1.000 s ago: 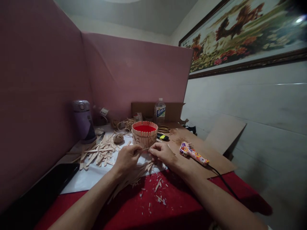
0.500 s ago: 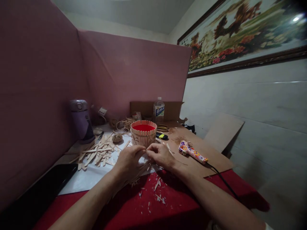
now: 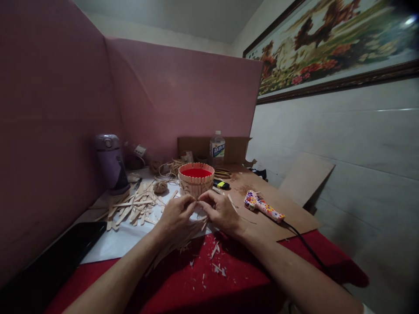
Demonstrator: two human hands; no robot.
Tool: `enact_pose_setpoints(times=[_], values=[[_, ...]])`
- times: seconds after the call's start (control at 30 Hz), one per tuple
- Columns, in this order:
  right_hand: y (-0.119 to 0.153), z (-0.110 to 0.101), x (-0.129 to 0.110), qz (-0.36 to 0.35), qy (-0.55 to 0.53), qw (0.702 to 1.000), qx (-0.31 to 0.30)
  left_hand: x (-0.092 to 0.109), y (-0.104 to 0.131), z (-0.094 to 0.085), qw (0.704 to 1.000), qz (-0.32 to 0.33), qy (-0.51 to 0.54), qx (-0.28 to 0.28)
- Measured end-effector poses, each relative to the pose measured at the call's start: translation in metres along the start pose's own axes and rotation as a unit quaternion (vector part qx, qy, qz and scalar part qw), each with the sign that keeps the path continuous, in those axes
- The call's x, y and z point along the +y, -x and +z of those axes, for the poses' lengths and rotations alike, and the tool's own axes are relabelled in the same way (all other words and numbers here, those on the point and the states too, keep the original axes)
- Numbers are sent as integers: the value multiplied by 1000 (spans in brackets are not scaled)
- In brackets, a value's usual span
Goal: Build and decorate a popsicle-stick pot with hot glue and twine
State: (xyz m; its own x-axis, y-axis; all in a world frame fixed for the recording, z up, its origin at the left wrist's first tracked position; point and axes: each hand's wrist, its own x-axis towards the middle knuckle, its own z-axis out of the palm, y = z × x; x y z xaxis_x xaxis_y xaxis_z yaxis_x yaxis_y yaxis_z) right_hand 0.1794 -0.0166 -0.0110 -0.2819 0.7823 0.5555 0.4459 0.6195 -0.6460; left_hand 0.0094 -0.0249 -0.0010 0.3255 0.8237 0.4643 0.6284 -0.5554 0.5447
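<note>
Head view, centre of frame: my left hand (image 3: 175, 213) and right hand (image 3: 222, 211), fingertips together, pinching a thin wood sliver (image 3: 197, 201) between them. Just above: stick basket (image 3: 196, 179), red inside. Left of centre: loose craft sticks (image 3: 134, 208) on white sheet (image 3: 131, 237). Right: patterned glue gun (image 3: 263, 207) on cardboard (image 3: 288, 218). Upper centre: water bottle (image 3: 217, 148).

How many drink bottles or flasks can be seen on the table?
2. A clear plastic water bottle stands at the back by the cardboard box. A purple flask stands at the left, against the pink partition. Clutter may hide others.
</note>
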Motion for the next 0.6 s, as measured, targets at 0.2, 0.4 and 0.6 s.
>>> enact_pose_setpoints(times=[0.2, 0.4, 0.6], values=[[0, -2, -4, -2, 31, 999, -30, -1, 0, 3, 1000, -13, 8, 14], [-2, -1, -4, 23, 43, 999, -18, 1, 0, 3, 997, -32, 58, 26], [-6, -4, 0, 122, 140, 982, 44, -4, -2, 4, 997, -43, 57, 30]])
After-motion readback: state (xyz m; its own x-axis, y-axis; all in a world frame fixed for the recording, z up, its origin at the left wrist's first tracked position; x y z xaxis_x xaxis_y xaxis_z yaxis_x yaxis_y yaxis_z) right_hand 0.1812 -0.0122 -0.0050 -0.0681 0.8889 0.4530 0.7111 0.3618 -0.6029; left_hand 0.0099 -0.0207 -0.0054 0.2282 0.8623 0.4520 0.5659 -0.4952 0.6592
